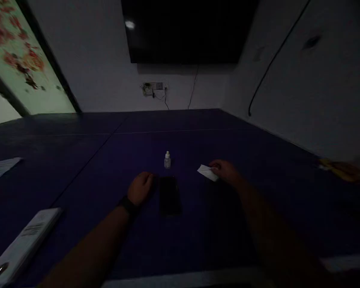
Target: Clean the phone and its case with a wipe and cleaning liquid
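Purple surface (pixel 198 144) runs back to the wall's (pixel 108 88) edge, with open room beyond the small bottle (pixel 167 161) at centre. Right of centre, the right hand (pixel 227 172) pinches a white sheet (pixel 207 172); the left hand (pixel 140 189), fingers too dim to judge, lies beside the dark phone (pixel 169 196), lower centre.

Between the left hand (pixel 140 187) and right hand (pixel 225 171), the phone (pixel 169 196) is black; beyond, the bottle (pixel 167 163) has a white cap (pixel 167 155). The right hand's slip (pixel 207 172) is white, the left hand's wristband (pixel 127 205) black, the surface (pixel 195 224) beneath deep violet-blue; far left of them, red-orange flowers (pixel 33 61) pattern a pale-green panel (pixel 49 101).
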Demonstrator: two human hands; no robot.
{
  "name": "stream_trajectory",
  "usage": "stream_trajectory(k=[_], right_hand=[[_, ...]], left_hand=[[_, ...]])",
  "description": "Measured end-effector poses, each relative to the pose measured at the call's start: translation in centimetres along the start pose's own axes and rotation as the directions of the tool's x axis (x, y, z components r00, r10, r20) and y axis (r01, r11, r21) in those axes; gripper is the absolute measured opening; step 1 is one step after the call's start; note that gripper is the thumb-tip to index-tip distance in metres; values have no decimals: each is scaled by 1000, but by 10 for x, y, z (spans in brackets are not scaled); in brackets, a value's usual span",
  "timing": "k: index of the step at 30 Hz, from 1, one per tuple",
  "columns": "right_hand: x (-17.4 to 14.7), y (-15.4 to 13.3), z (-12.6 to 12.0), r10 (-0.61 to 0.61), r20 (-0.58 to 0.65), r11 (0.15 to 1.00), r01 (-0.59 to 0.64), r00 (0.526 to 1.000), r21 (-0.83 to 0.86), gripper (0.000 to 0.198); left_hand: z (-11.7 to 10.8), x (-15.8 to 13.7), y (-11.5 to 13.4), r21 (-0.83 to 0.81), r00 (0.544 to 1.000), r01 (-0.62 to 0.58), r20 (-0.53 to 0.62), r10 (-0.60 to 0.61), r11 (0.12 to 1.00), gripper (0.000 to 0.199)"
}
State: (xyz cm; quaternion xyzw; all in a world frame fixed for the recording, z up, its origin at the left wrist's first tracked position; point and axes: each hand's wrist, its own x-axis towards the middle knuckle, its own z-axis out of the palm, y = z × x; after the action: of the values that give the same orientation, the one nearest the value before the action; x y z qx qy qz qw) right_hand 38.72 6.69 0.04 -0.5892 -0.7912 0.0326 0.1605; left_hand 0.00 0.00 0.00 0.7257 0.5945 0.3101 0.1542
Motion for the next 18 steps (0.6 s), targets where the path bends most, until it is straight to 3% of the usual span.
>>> stream_trajectory(k=[9,12,18], right_hand=[[-1,-13,4,-149,65,987,152,987,-45,16],[-1,-15,7,-168,67,984,172,983,-50,17],[-1,-23,7,-182,43,983,184,982,-30,19]], left_hand=[[-4,-4,8,79,999,-34,11,33,996,41],[-8,-9,25,149,996,-89,37,84,985,36],[-11,-23,72,368,957,-262,218,191,892,31]])
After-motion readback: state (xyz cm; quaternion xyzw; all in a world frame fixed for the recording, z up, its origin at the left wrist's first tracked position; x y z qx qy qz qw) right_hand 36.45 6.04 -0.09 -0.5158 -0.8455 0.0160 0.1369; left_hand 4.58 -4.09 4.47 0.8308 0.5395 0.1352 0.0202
